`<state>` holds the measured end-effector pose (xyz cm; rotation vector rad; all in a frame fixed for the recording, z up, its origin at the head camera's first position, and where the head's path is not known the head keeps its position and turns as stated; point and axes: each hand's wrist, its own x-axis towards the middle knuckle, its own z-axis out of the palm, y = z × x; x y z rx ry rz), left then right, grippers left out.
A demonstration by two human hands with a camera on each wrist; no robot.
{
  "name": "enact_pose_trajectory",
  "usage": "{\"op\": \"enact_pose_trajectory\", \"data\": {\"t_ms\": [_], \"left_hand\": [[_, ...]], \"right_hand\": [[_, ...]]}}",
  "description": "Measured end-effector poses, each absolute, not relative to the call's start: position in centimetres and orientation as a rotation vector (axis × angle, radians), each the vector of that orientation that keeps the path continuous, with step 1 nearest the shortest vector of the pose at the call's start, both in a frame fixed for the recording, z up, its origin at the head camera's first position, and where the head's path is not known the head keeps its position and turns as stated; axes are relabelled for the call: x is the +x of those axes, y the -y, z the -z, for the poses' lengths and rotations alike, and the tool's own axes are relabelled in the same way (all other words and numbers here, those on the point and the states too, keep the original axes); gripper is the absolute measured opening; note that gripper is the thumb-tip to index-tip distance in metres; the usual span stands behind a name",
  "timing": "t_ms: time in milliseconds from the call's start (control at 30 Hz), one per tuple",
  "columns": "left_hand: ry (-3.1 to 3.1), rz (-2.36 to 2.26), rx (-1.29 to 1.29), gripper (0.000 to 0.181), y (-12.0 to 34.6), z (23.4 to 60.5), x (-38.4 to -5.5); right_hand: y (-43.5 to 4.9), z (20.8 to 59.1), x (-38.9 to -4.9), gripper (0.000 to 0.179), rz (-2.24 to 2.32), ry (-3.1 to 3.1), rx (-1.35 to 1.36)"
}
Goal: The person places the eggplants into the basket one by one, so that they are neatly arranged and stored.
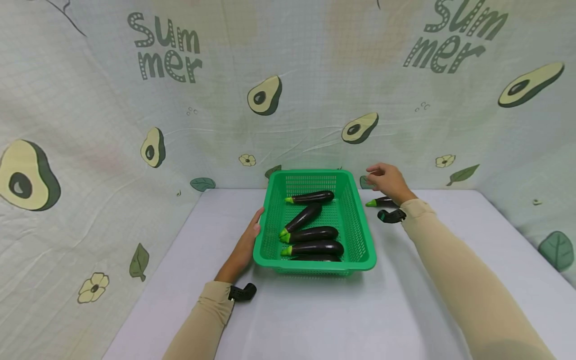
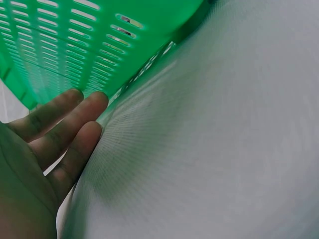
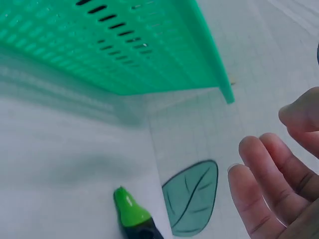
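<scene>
A green plastic basket (image 1: 370, 245) stands mid-table with several dark eggplants (image 1: 317, 248) lying in it, their green stem ends to the left. My left hand (image 1: 243, 250) is at the basket's left side; in the left wrist view its fairly straight fingers (image 2: 65, 119) reach the slotted wall (image 2: 75, 45). Beyond the basket's right rim, my right hand (image 1: 390, 181) is raised with bent fingers and nothing between them. Below it on the table lies another eggplant (image 1: 380, 202), partly hidden by the wrist; the right wrist view shows its green stem end (image 3: 132, 209).
A white cloth covers the table (image 1: 315, 320). Behind it and at both sides hangs a pale curtain (image 1: 306, 140) printed with avocados, leaves and lettering. Each wrist wears a black camera strap (image 1: 243, 292).
</scene>
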<state>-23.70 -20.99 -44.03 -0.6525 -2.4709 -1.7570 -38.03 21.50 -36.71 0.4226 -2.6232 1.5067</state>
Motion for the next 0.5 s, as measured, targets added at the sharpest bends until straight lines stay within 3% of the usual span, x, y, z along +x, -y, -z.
{"op": "enact_pose_trajectory", "data": {"t_ms": [500], "left_hand": [[2.464,1.738,-0.687,0.055,21.2,43.8,-23.8]], "right_hand": [[-24.6,37.8,-37.3,0.045,-1.613,2.647,0.280]]}}
